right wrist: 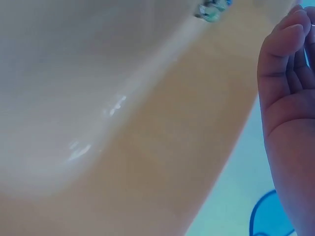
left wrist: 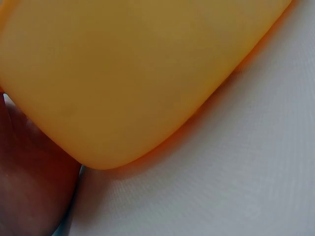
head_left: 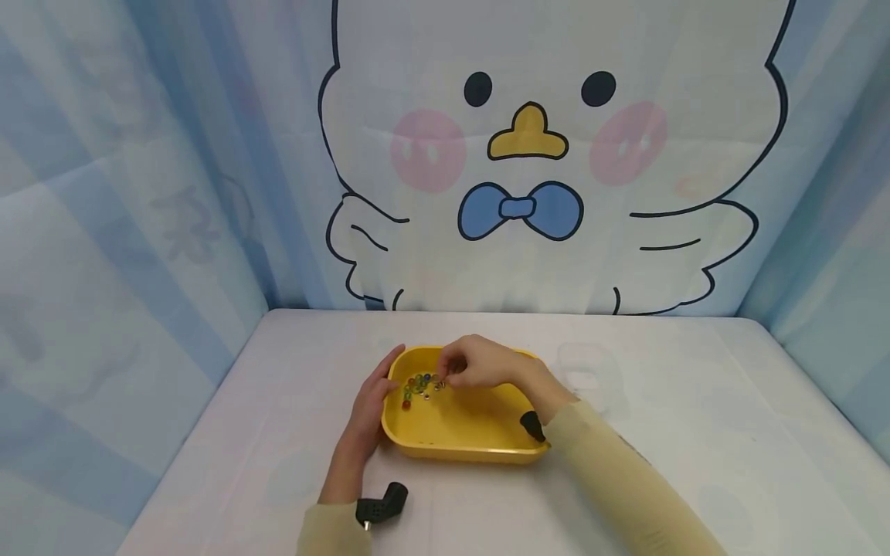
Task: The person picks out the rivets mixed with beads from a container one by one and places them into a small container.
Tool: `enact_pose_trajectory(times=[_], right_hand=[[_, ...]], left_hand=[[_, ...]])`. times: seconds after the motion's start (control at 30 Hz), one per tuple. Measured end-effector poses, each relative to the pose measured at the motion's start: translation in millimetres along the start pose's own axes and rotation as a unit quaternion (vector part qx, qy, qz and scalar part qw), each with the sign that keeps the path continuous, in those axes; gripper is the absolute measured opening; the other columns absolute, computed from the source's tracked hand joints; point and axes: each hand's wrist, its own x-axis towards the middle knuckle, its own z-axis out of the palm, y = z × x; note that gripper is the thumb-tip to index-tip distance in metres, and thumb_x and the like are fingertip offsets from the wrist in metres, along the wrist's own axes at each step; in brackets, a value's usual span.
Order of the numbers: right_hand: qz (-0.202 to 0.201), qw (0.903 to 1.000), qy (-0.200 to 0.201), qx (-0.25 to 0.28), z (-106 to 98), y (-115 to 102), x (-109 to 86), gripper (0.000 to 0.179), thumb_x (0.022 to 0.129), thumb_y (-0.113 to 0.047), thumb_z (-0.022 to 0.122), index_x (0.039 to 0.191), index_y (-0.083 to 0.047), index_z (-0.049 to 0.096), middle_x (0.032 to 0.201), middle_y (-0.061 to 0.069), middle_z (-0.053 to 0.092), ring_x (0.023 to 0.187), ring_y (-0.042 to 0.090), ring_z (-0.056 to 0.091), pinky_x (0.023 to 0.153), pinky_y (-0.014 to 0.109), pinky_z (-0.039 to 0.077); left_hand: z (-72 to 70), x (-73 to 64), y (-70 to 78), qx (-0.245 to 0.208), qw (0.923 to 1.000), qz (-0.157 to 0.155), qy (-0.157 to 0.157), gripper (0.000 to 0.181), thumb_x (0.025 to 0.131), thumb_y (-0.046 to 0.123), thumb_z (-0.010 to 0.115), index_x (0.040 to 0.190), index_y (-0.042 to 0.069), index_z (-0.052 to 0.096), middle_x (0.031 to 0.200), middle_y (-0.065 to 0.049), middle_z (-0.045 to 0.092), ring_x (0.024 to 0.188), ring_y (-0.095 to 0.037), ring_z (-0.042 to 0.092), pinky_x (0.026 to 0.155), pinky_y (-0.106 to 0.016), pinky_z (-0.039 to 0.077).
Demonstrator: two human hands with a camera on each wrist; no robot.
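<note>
A yellow tray (head_left: 459,432) lies on the table, with several small glass marbles (head_left: 419,382) gathered in its left part. My left hand (head_left: 368,405) grips the tray's left side, thumb over the rim and fingers along the outside. In the left wrist view, the tray's yellow outer wall (left wrist: 123,88) fills much of the picture beside that hand. My right hand (head_left: 483,363) reaches over the tray's back rim, thumb and fingertips pinched together at a marble on the cluster's right edge. In the right wrist view, that hand's fingers are bent together, and a few marbles (right wrist: 211,10) show at the top.
To the right of the tray stands a clear plastic container (head_left: 591,374), faint against the white table (head_left: 695,432). A patterned curtain (head_left: 528,270) hangs behind the table's back edge, with more curtain on both sides.
</note>
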Motion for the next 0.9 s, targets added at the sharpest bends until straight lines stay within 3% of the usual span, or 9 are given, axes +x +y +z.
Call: enact_pose_trajectory(times=[0.27, 0.47, 0.9], right_hand=[[-0.016, 0.9979, 0.030, 0.054, -14, -3, -10.3, 0.009, 0.091, -0.004, 0.065, 0.098, -0.005, 0.071, 0.089, 0.002, 0.066, 0.080, 0.018, 0.058, 0.075, 0.028, 0.055], [-0.003, 0.9962, 0.036, 0.079, -21, -4, -16.5, 0.008, 0.092, -0.005, 0.066, 0.099, -0.006, 0.070, 0.092, 0.007, 0.067, 0.084, 0.021, 0.059, 0.079, 0.029, 0.054], [-0.006, 0.9945, 0.068, 0.080, -43, -9, -41.0, 0.009, 0.092, -0.003, 0.066, 0.101, -0.001, 0.069, 0.094, 0.010, 0.067, 0.082, 0.023, 0.059, 0.076, 0.030, 0.055]], left_hand=[[0.5, -0.7, -2.3, 0.001, 1.0000, 0.000, 0.004, 0.067, 0.091, 0.007, 0.036, 0.157, 0.020, 0.038, 0.163, 0.001, 0.030, 0.149, -0.023, 0.026, 0.121, -0.044, 0.018], [1.5, -2.0, -3.3, 0.001, 1.0000, -0.002, 0.004, 0.067, 0.091, 0.007, 0.036, 0.157, 0.019, 0.038, 0.163, 0.001, 0.029, 0.149, -0.023, 0.025, 0.121, -0.045, 0.017], [0.4, 0.1, -0.9, 0.013, 0.9999, 0.004, 0.007, 0.067, 0.091, 0.006, 0.036, 0.157, 0.020, 0.038, 0.163, 0.000, 0.030, 0.149, -0.023, 0.025, 0.121, -0.045, 0.018]])
